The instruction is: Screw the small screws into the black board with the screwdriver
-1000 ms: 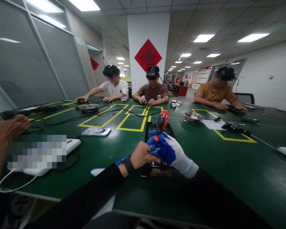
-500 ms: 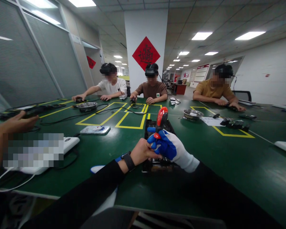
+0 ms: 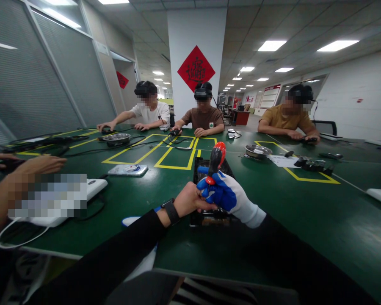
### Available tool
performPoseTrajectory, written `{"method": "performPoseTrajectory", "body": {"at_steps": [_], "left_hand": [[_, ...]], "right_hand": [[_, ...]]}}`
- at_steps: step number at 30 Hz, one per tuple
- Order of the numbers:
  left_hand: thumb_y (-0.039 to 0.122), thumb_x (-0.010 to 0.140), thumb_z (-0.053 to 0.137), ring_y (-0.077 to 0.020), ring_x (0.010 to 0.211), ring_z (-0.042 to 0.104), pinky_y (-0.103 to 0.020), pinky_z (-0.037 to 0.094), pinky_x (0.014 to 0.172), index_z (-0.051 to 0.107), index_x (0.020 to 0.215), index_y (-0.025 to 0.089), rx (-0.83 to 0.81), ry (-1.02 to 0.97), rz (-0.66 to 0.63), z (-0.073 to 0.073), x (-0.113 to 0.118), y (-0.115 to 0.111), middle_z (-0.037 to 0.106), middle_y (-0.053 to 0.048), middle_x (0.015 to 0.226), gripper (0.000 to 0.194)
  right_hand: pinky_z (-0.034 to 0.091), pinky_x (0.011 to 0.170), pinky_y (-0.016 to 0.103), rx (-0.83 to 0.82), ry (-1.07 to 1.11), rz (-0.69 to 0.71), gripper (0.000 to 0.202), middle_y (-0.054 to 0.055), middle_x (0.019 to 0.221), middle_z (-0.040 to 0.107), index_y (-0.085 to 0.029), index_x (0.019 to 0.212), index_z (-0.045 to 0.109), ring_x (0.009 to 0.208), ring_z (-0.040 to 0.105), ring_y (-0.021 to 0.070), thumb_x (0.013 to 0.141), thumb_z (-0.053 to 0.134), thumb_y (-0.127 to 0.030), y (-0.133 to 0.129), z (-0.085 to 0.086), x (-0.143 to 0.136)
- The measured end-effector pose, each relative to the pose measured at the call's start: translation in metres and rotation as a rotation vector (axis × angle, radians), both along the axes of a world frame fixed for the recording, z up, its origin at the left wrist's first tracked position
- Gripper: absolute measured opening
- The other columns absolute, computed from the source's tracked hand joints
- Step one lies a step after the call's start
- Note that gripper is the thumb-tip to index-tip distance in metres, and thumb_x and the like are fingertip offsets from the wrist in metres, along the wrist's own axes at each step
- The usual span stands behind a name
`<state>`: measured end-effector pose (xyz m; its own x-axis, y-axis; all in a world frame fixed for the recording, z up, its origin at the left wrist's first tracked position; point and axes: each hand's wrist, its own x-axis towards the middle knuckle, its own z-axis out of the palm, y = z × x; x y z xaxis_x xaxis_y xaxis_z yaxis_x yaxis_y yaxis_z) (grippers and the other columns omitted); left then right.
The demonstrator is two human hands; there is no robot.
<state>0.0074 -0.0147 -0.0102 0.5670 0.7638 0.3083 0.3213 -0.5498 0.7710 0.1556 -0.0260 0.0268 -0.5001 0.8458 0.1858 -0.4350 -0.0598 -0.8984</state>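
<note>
A screwdriver (image 3: 216, 157) with a red and black handle stands almost upright in the middle of the view. My right hand (image 3: 224, 192), in a white glove with blue palm and fingers, is closed round its lower handle. Directly against it is my bare left hand (image 3: 192, 197), wearing a dark watch (image 3: 170, 212). Its fingers are curled together, and what they hold is hidden behind the hands. Beneath both hands lies a black tray-like part (image 3: 195, 220) on the green table (image 3: 288, 233). The screwdriver's tip cannot be seen.
A phone (image 3: 128, 170) and a white device (image 3: 97, 185) with cables lie to the left, near another person's hands (image 3: 41, 169). Metal bowls (image 3: 258, 151) (image 3: 116, 139) stand further back. Dark parts (image 3: 314, 164) and paper (image 3: 282, 161) lie right. Several people sit across.
The screwdriver handle has turned, showing more black towards me. My hands stay together in nearly the same place. The other person's hands at left have shifted right.
</note>
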Motion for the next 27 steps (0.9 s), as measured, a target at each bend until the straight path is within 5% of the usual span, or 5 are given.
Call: {"method": "performPoseTrajectory", "body": {"at_steps": [5,12,21,27], "left_hand": [[0.041,0.058,0.069,-0.0062,0.041,0.049,-0.015,0.039,0.041,0.062,0.069,0.009,0.009,-0.026,-0.021,-0.0008,0.0009,0.0007,0.058,0.001,0.053,0.034],[0.043,0.06,0.067,-0.0058,0.041,0.048,-0.014,0.037,0.041,0.063,0.06,0.01,0.057,0.038,-0.025,-0.0019,-0.0007,0.0005,0.056,0.001,0.048,0.033],[0.042,0.059,0.068,-0.0064,0.038,0.048,-0.016,0.037,0.037,0.06,0.068,0.01,-0.026,-0.033,-0.003,-0.0048,0.002,0.001,0.057,0.001,0.052,0.035],[0.044,0.061,0.066,-0.0075,0.046,0.052,-0.015,0.039,0.046,0.061,0.064,0.011,0.142,0.055,0.041,-0.0022,0.0004,-0.002,0.057,0.002,0.051,0.034]], "right_hand": [[0.049,0.049,0.022,-0.014,-0.011,0.031,0.032,0.005,0.077,0.063,-0.013,0.097,0.054,0.059,0.058,0.0107,0.072,0.06,-0.033,0.0014,0.0003,0.0005],[0.044,0.041,0.018,-0.013,-0.066,-0.128,0.031,0.0,0.069,0.062,-0.016,0.088,0.051,0.051,0.056,0.0087,0.067,0.065,-0.034,-0.0022,-0.0046,-0.0043],[0.049,0.048,0.021,0.009,-0.01,0.005,0.03,0.005,0.078,0.064,-0.014,0.097,0.055,0.06,0.06,0.0116,0.073,0.059,-0.032,-0.0009,0.0017,0.0006],[0.047,0.044,0.02,-0.025,-0.041,-0.076,0.032,0.003,0.071,0.064,-0.016,0.093,0.052,0.054,0.059,0.0113,0.069,0.064,-0.033,0.0014,-0.006,-0.0029]]}}
